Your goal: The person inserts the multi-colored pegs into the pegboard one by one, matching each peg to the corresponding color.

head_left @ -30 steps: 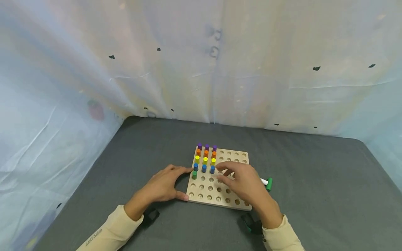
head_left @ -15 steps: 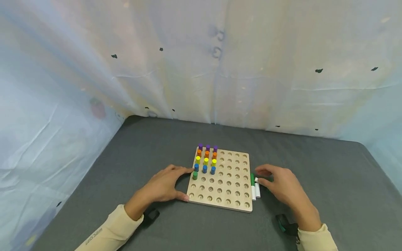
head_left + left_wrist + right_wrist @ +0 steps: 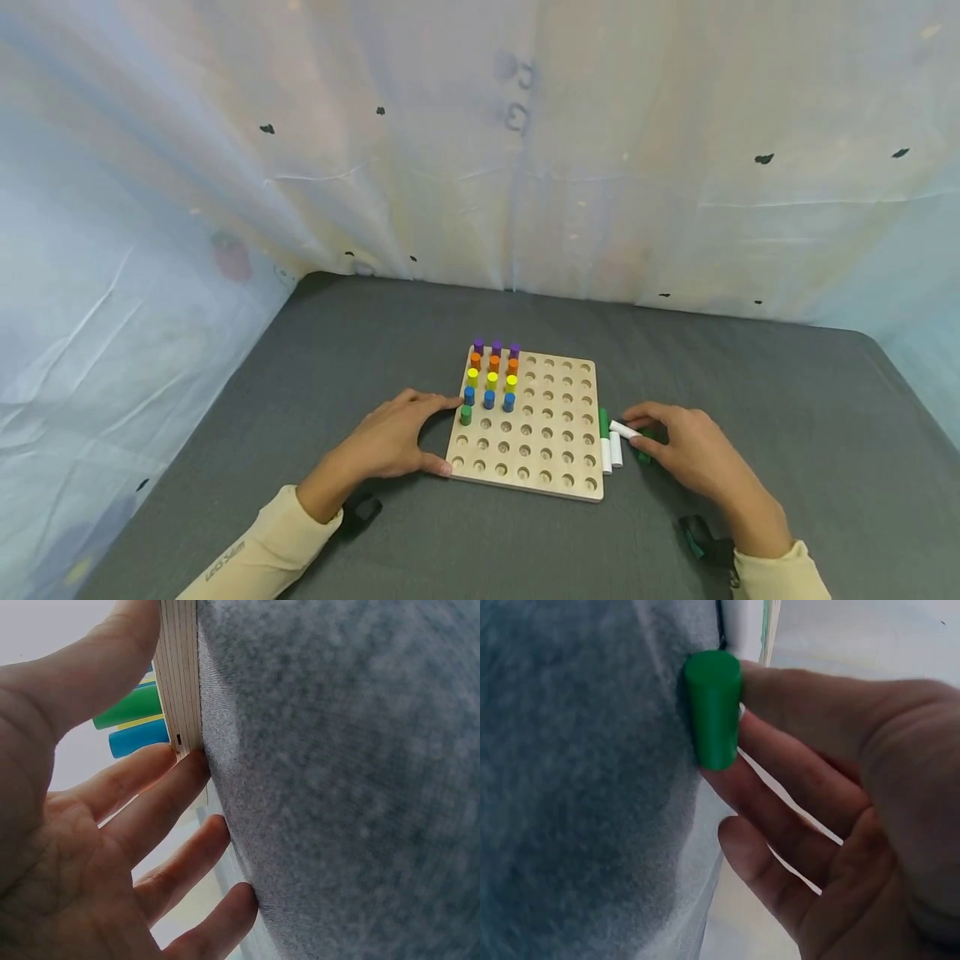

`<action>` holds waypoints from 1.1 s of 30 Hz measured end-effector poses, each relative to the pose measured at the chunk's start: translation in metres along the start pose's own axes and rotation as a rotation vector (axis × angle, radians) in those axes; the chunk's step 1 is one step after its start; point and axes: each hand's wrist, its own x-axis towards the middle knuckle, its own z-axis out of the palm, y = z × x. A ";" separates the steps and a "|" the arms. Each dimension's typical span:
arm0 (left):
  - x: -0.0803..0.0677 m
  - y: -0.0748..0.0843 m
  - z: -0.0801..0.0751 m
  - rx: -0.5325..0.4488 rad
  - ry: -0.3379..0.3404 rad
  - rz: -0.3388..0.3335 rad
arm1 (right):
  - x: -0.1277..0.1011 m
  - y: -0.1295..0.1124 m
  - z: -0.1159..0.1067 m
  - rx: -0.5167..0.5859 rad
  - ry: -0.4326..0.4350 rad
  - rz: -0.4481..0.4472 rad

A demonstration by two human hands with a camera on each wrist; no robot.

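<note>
Left hand [image 3: 390, 442] flat, bracing square wooden pegboard [image 3: 551, 421]; right hand [image 3: 686, 454] pinching smooth green cylindrical peg [image 3: 712, 720]

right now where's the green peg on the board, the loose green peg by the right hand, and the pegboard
green peg on the board [image 3: 466, 413], head view, its top
loose green peg [image 3: 713, 712], right wrist view, mid-body
pegboard [image 3: 558, 423], head view, bare wood between holes
</note>
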 end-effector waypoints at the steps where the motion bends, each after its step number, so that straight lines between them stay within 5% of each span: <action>1: 0.000 -0.001 0.000 0.001 0.002 0.000 | 0.000 0.000 -0.001 0.000 -0.003 0.000; 26: 0.000 -0.001 0.000 -0.004 0.004 0.021 | -0.010 0.015 -0.014 0.058 -0.093 -0.106; 33: -0.001 -0.001 0.000 -0.001 0.005 0.019 | -0.008 0.020 -0.011 0.006 -0.030 -0.087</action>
